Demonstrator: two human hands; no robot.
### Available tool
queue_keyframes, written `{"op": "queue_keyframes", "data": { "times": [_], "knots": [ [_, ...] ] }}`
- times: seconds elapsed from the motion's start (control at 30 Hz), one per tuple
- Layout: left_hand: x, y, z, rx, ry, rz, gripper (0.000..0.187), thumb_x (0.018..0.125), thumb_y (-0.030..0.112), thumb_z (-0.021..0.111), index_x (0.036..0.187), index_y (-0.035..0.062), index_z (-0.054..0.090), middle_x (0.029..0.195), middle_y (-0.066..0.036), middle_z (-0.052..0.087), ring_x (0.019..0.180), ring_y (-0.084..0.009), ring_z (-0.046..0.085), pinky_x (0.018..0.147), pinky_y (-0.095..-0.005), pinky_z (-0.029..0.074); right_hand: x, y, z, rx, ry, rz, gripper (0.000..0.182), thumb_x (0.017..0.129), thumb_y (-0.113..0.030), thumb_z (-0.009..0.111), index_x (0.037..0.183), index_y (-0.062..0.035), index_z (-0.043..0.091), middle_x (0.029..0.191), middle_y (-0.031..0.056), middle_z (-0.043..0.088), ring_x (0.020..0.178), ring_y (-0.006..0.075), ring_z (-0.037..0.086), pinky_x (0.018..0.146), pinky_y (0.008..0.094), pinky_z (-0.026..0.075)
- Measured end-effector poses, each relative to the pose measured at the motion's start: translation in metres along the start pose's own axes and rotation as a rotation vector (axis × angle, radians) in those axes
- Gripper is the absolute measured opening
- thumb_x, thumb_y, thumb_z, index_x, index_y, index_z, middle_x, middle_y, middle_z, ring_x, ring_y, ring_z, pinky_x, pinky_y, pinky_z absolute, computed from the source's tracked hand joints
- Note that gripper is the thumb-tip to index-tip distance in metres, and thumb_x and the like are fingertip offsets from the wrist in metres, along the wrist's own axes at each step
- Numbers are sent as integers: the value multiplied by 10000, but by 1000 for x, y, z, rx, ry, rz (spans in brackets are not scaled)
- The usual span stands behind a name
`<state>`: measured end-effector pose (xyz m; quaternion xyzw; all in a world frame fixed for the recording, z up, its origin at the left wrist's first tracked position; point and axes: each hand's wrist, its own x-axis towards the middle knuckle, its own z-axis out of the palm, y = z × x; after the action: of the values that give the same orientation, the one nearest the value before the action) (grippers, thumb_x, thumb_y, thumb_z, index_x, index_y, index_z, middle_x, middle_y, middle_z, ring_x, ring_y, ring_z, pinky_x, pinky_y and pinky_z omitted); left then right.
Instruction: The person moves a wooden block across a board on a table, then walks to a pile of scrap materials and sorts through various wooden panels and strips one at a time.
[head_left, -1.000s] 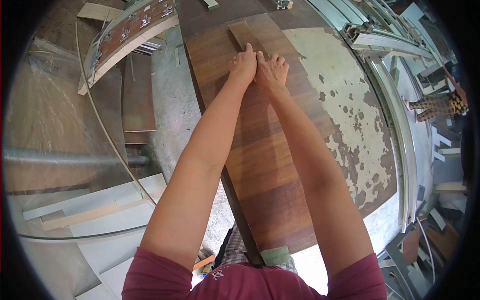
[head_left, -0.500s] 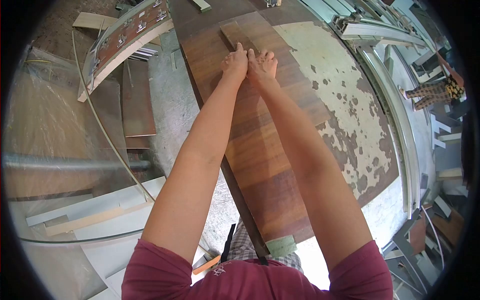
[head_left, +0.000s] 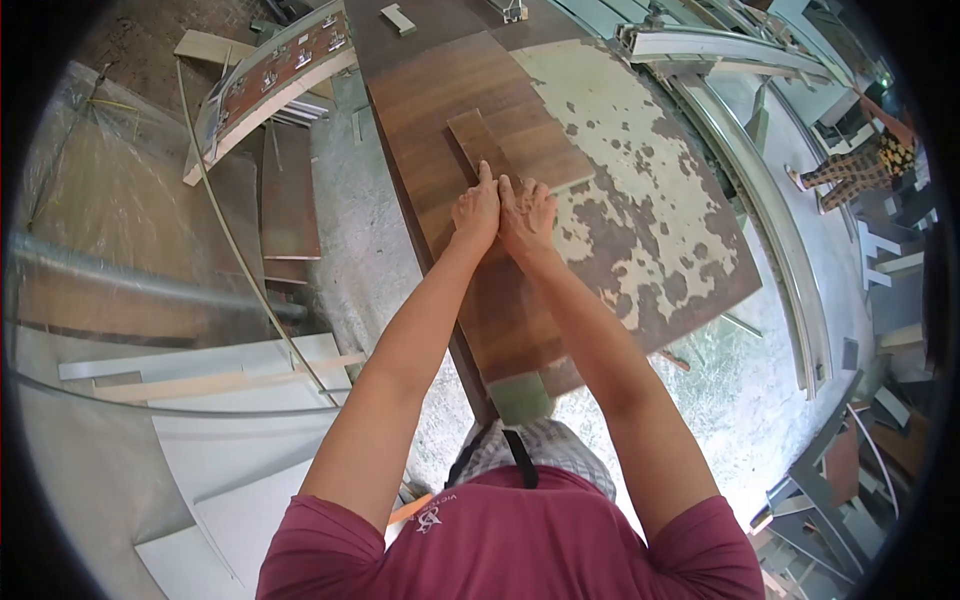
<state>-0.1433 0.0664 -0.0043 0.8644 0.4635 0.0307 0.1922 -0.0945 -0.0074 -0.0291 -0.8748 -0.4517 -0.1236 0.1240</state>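
My left hand (head_left: 476, 212) and my right hand (head_left: 528, 215) lie side by side on a narrow wooden block (head_left: 470, 130). Its far end sticks out beyond my fingers; the near part is hidden under the hands. The left hand's index finger points forward along the block, with the other fingers curled at its side. Bent over the block, the right hand's fingers press down. Beneath is a brown wood-grain panel (head_left: 420, 85), flat on a worktable (head_left: 650, 150) whose top is blotched cream and brown.
A greenish piece (head_left: 520, 400) lies at the panel's near end. A small pale offcut (head_left: 398, 18) and a metal clip (head_left: 514, 10) sit at the far end. On the left stand a board with hinges (head_left: 290, 75) and plastic-wrapped sheets (head_left: 110, 210). Beyond a metal rail (head_left: 770, 230) is another person (head_left: 850, 175).
Both hands have come nearer to my body with the wooden block, sliding along the panel. More of the panel's far part now shows. The camera view has shifted slightly.
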Motion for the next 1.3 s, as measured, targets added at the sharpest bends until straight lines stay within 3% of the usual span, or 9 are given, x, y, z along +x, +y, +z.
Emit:
{"op": "queue_keyframes", "data": {
  "times": [0.1, 0.17, 0.27, 0.43, 0.6, 0.8, 0.9, 1.1, 1.3],
  "knots": [
    [-59, 4, 15, -25, 32, 78, 484, 906, 264, 365, 1353, 110, 259, 966, -231, 606, 909, -358, 594, 765, -470, 464, -54, 17, -29, 65, 3, -51, 598, 687, -272, 637, 1241, -164, 440, 963, 110, 504, 915, 284, 470, 737, 404, 370],
    [-99, 8, 25, -1, 21, 96, 506, 889, 232, 389, 1350, 77, 250, 865, -210, 628, 804, -362, 618, 684, -462, 490, -93, 27, -59, 78, -120, -67, 544, 714, -288, 609, 1225, -168, 466, 930, 92, 498, 878, 246, 469, 717, 366, 349],
    [-159, 15, 35, 19, 22, 175, 530, 885, 224, 398, 1353, 41, 230, 769, -183, 633, 697, -351, 627, 610, -443, 502, -146, 44, -77, 123, 2, -88, 598, 665, -325, 654, 1218, -180, 483, 894, 92, 487, 847, 245, 466, 704, 365, 343],
    [-211, 29, 41, -23, -21, 217, 546, 890, 222, 410, 1363, 36, 211, 735, -170, 628, 658, -332, 627, 583, -425, 503, -194, 61, -108, 167, -82, -38, 621, 636, -361, 669, 1213, -207, 498, 868, 90, 479, 819, 251, 464, 698, 366, 341],
    [-221, 22, 48, -90, 61, 232, 529, 901, 256, 428, 1359, 69, 240, 668, -180, 611, 610, -348, 611, 546, -454, 482, -202, 57, -105, 153, -82, -22, 598, 633, -370, 663, 1192, -209, 524, 847, 83, 469, 809, 251, 467, 684, 364, 341],
    [-219, 19, 37, -64, -75, 169, 545, 902, 249, 417, 1372, 67, 210, 704, -173, 623, 639, -321, 624, 575, -418, 500, -195, 50, -106, 198, -171, 4, 617, 612, -311, 691, 1196, -193, 529, 888, 110, 475, 845, 266, 477, 713, 375, 340],
    [-207, 12, 34, -96, -63, 169, 548, 902, 256, 419, 1375, 77, 206, 698, -176, 623, 639, -334, 622, 575, -431, 498, -184, 43, -100, 145, -52, -59, 573, 637, -352, 657, 1175, -194, 542, 824, 78, 470, 773, 243, 476, 669, 360, 341],
    [-176, -15, 13, -144, -125, 176, 540, 895, 259, 429, 1378, 137, 219, 700, -208, 618, 654, -371, 615, 580, -472, 488, -155, 15, -91, 150, -93, 36, 561, 658, -336, 660, 1189, -214, 530, 864, 85, 472, 837, 253, 476, 698, 379, 355],
    [-195, -37, 16, -228, -65, 185, 484, 891, 237, 432, 1350, 171, 292, 708, -237, 606, 660, -395, 605, 599, -487, 482, -147, 7, -88, 203, -140, 17, 592, 692, -325, 658, 1245, -210, 480, 932, 113, 463, 901, 285, 465, 742, 392, 360]
  ]
}}
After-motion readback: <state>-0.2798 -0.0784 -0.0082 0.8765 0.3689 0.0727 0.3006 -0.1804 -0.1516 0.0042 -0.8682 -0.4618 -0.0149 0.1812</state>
